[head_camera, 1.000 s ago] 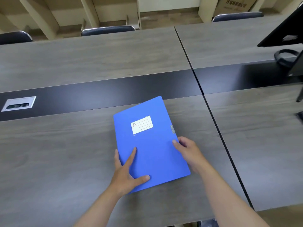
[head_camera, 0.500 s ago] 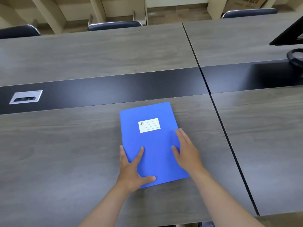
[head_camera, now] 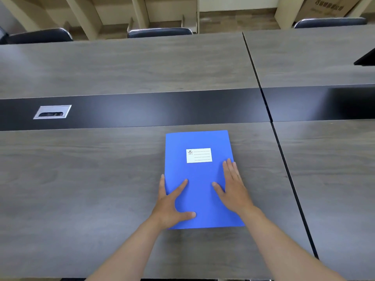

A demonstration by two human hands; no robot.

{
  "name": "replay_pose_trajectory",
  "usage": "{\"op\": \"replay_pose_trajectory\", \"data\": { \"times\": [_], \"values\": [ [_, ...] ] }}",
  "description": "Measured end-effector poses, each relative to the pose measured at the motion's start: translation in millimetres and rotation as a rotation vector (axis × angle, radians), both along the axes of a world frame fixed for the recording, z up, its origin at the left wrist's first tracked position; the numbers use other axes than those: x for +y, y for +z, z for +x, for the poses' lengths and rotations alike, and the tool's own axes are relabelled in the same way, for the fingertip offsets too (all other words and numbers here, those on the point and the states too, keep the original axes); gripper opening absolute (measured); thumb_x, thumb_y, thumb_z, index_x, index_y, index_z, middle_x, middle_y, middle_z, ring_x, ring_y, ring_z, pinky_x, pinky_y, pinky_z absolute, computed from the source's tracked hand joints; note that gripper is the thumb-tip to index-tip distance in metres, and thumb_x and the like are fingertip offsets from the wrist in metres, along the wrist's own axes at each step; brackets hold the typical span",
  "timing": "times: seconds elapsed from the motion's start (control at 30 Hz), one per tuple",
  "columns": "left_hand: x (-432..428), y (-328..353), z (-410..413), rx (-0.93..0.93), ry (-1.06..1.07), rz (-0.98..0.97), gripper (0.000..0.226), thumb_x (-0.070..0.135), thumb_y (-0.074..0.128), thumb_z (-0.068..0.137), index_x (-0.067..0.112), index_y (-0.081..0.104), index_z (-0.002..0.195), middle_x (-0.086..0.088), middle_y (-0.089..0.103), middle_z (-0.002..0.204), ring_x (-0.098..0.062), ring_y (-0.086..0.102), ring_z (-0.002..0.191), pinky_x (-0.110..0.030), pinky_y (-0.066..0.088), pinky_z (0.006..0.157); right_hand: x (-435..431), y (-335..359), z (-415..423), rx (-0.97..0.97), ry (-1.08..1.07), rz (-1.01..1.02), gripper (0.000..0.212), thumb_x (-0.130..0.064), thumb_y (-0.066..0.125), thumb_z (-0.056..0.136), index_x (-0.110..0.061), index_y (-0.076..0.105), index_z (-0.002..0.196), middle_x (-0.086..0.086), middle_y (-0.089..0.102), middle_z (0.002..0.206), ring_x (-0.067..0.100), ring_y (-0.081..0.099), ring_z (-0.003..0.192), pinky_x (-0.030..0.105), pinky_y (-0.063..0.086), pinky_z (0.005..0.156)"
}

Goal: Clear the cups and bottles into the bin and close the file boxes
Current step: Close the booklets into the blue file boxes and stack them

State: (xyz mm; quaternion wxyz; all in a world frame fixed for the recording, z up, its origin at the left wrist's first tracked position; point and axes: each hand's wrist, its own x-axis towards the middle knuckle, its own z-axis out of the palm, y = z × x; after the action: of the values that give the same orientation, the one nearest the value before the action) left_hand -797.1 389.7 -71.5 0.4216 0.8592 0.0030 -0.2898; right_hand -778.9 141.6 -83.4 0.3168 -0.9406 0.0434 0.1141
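A blue file box [head_camera: 199, 175] with a white label lies flat and closed on the grey table [head_camera: 81, 189], squared up to the table edge. My left hand [head_camera: 172, 205] rests on its near left corner, fingers spread, thumb across the cover and outer fingers along the left edge. Flat on the right half of the cover lies my right hand [head_camera: 233, 187], fingers straight and together. Neither hand grips the box. No cups, bottles or bin are in view.
A black strip with a silver cable port [head_camera: 52, 112] runs across the table's middle. A seam [head_camera: 284, 159] separates this table from the one on the right. Dark chairs [head_camera: 159, 32] stand behind the far edge. A black monitor corner [head_camera: 366, 58] shows at the right.
The blue file box has been turned from tilted to straight. My right hand moved from its right edge onto the cover and now lies flat. The view shifted left.
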Motion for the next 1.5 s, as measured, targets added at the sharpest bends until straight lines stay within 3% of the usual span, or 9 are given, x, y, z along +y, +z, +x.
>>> {"op": "replay_pose_trajectory", "data": {
  "times": [0.17,0.23,0.3,0.43,0.53,0.7,0.83,1.3,1.5],
  "values": [
    [4,14,21,0.042,0.525,-0.298,0.09,0.03,0.085,0.082,0.046,0.029,0.151,0.018,0.054,0.136,-0.005,0.058,0.121,-0.028,0.05,0.097,-11,8,-9,-0.037,-0.538,0.145,0.092,-0.049,0.065,0.092,-0.011,0.016,0.161,0.011,0.01,0.166,0.03,0.01,0.152,0.042,0.025,0.119],
    [2,16,34,0.061,0.638,-0.174,0.044,0.043,0.081,0.081,0.048,0.054,0.115,0.004,0.06,0.124,-0.019,0.064,0.11,-0.037,0.055,0.092,-15,10,-4,0.08,-0.564,0.166,0.088,-0.055,0.06,0.093,-0.014,0.02,0.16,0.008,0.011,0.164,0.028,0.009,0.151,0.044,0.029,0.117],
    [-1,4,40,0.066,0.66,-0.044,0.028,0.065,0.075,0.067,0.044,0.066,0.084,-0.011,0.059,0.123,-0.029,0.065,0.113,-0.047,0.057,0.096,-15,8,-2,0.149,-0.478,0.175,0.082,-0.057,0.058,0.093,-0.016,0.031,0.158,0.005,0.012,0.163,0.025,0.007,0.152,0.042,0.027,0.119],
    [-3,-24,36,0.052,0.701,-0.119,0.054,0.078,0.077,0.06,0.04,0.077,0.098,0.002,0.061,0.131,-0.018,0.068,0.113,-0.046,0.059,0.095,-11,6,-5,0.146,-0.423,0.241,0.061,-0.055,0.061,0.092,-0.021,0.055,0.143,0.005,0.016,0.165,0.022,0.006,0.154,0.038,0.021,0.122],
    [-15,18,26,0.093,0.776,-0.299,0.029,0.053,0.079,0.082,0.031,0.078,0.101,0.003,0.076,0.115,-0.019,0.075,0.102,-0.041,0.062,0.086,-14,10,-7,0.121,-0.422,0.326,0.06,-0.052,0.062,0.093,-0.026,0.052,0.146,0.0,0.017,0.168,0.019,0.005,0.156,0.041,0.019,0.125],
    [-7,55,23,0.125,0.885,-0.438,0.03,0.054,0.079,0.083,0.039,0.066,0.106,0.013,0.072,0.113,-0.016,0.068,0.105,-0.044,0.053,0.099,-9,35,-8,0.087,-0.352,0.622,0.055,-0.056,0.063,0.086,-0.051,0.046,0.139,-0.026,0.06,0.136,0.004,0.058,0.127,0.044,0.051,0.106],
    [19,85,20,0.104,0.923,-0.5,0.046,0.068,0.084,0.059,0.047,0.067,0.096,0.007,0.076,0.116,-0.027,0.07,0.112,-0.056,0.054,0.101,8,65,0,0.083,-0.275,0.737,0.061,-0.059,0.063,0.083,-0.051,0.042,0.14,-0.027,0.061,0.134,0.005,0.061,0.124,0.045,0.052,0.105],
    [178,162,-102,-0.192,0.999,-0.602,0.044,0.029,0.078,0.09,0.041,0.063,0.129,0.013,0.077,0.115,-0.014,0.077,0.097,-0.032,0.062,0.072,190,143,-42,0.006,0.038,0.736,0.053,-0.043,0.07,0.09,-0.045,0.043,0.136,-0.029,0.063,0.124,0.002,0.066,0.114,0.045,0.056,0.099],
    [301,182,-184,-0.228,1.059,-0.598,0.046,0.027,0.077,0.092,0.042,0.062,0.133,0.011,0.078,0.115,-0.017,0.077,0.099,-0.04,0.063,0.081,322,154,-108,0.047,0.128,0.771,0.043,-0.041,0.069,0.093,-0.063,0.041,0.118,-0.03,0.065,0.12,0.002,0.067,0.109,0.045,0.057,0.096]
  ]
}}
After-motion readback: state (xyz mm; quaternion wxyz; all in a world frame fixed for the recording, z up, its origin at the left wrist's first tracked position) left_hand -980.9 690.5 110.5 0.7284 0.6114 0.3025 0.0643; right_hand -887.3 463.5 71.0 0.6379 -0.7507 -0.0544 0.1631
